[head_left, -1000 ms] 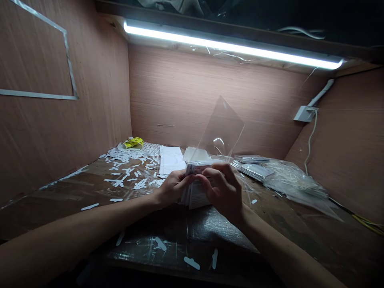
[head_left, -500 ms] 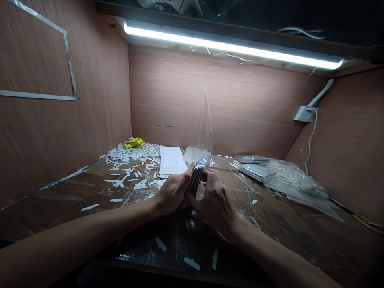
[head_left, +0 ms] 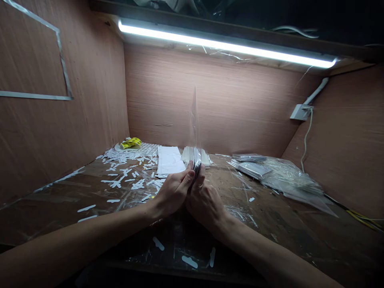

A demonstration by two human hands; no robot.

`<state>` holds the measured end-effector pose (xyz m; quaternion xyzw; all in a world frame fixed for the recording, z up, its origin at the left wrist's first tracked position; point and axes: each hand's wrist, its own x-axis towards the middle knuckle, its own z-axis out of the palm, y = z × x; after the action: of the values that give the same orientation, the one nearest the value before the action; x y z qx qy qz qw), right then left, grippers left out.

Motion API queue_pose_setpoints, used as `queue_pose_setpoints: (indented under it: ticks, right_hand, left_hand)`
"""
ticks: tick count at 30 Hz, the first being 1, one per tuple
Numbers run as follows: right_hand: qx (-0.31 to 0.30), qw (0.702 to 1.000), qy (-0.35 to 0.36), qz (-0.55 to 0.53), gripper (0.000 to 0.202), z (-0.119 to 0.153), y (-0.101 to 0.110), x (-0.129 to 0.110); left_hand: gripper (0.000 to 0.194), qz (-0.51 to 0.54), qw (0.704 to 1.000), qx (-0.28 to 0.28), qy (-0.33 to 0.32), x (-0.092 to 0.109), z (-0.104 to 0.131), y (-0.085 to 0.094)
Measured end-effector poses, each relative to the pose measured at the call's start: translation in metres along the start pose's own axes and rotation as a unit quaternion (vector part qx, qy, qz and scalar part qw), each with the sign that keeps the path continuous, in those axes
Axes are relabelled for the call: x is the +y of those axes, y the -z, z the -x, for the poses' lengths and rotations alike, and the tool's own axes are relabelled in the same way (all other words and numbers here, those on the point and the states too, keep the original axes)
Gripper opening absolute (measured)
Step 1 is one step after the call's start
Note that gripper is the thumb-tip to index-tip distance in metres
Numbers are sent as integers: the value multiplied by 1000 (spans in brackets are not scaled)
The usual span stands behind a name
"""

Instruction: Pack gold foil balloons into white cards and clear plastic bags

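Between my two hands stands a clear plastic bag [head_left: 194,120] with a thin stack of flat packs [head_left: 197,157] in its lower part, seen edge-on. The bag's upper part rises to a point above the stack. My left hand [head_left: 175,190] grips the stack from the left, its thumb against the near edge. My right hand [head_left: 207,200] presses from the right, fingers along the stack's side. The palms hide the bottom of the stack, and what the packs contain cannot be made out.
White cut-off strips [head_left: 120,172] litter the left of the wooden table. White sheets [head_left: 171,160] lie behind my hands, a yellow label strip [head_left: 131,143] at the back left. On the right are silvery flat packs [head_left: 253,169] and a heap of clear bags [head_left: 295,178].
The bag and stack have swung from tilted to nearly upright and edge-on, shifting slightly left. My right hand has closed in tighter against the stack's side.
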<state>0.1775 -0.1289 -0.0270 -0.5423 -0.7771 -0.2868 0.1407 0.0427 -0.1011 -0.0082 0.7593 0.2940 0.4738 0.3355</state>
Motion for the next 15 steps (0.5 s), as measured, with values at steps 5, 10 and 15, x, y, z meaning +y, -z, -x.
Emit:
queue_pose_setpoints:
  ticks: [5,10,15]
  right_hand:
    - [31,998,-19,-45,61,0,-1,-3]
    - [27,999,3,-33,59,-2,-6,-5]
    - [12,999,42,24,61,-4,-7,-5]
  left_hand:
    - [58,-14,998,62,23,6,-14,16]
    - [51,-73,991,104,43,17,-26,25]
    - [41,-120,987,106,26,22,-23,15]
